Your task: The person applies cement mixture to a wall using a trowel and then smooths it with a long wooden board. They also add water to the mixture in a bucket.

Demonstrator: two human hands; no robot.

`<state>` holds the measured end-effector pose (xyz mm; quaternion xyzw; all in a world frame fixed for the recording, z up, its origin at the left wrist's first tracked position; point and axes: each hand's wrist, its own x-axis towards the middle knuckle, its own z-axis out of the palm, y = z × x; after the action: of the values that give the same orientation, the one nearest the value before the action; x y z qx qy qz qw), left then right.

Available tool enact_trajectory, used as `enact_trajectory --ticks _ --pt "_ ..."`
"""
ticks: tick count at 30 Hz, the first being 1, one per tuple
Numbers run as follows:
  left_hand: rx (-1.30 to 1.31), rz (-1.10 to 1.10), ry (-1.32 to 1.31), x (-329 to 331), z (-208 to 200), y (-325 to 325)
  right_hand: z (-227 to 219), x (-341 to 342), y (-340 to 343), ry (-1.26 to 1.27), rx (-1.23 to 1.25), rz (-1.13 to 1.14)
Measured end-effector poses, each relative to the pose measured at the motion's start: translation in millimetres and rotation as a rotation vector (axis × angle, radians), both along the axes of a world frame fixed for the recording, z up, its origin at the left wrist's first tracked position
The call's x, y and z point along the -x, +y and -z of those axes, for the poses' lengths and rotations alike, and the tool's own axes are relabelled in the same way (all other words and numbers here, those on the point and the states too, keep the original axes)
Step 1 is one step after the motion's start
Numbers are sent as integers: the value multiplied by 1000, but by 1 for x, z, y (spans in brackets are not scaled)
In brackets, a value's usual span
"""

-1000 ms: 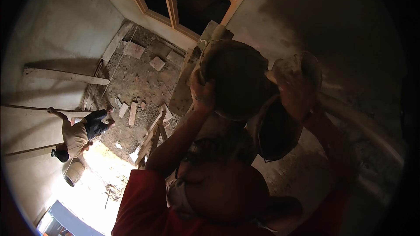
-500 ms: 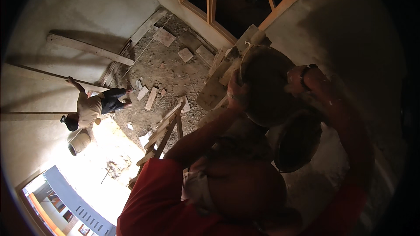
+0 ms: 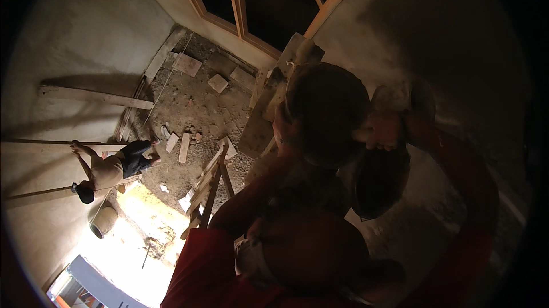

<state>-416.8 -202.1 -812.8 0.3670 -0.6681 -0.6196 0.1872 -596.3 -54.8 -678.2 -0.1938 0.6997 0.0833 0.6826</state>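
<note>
My left hand (image 3: 285, 129) is closed on the left side of a round, dark bucket (image 3: 329, 111) held up in front of me. To the right of that bucket is my right hand (image 3: 382, 130), its fingers curled; what they hold, if anything, is too dark to make out. A pale, flat-looking shape (image 3: 392, 98) shows just beyond its knuckles. Below this hand is a second dark, bucket-like container (image 3: 382, 185), tilted, its inside in shadow. Both my arms wear red sleeves.
Planks (image 3: 260, 128) lie beyond the bucket, under a wooden window frame (image 3: 274, 48). A wooden ladder-like stand (image 3: 207, 191) is at left. Loose tiles (image 3: 186, 64) litter the dirt floor. Further left, another person (image 3: 108, 171) reaches toward long boards, near a bucket (image 3: 104, 222).
My right hand has come away from the bucket's right rim and moved lower, over the second container. My left hand stays on the bucket. The whole view has shifted; the other person's arms have moved.
</note>
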Motion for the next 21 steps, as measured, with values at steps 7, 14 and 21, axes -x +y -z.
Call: enact_trajectory --ticks 7,14,21 --pt "122 -53 141 -4 -7 4 -18 -33 22 48 70 388" --pt "-32 -27 62 -2 -20 1 18 -62 47 -176 86 995" --pt "-121 -9 96 -2 0 -2 41 -88 29 -214 373 1241"
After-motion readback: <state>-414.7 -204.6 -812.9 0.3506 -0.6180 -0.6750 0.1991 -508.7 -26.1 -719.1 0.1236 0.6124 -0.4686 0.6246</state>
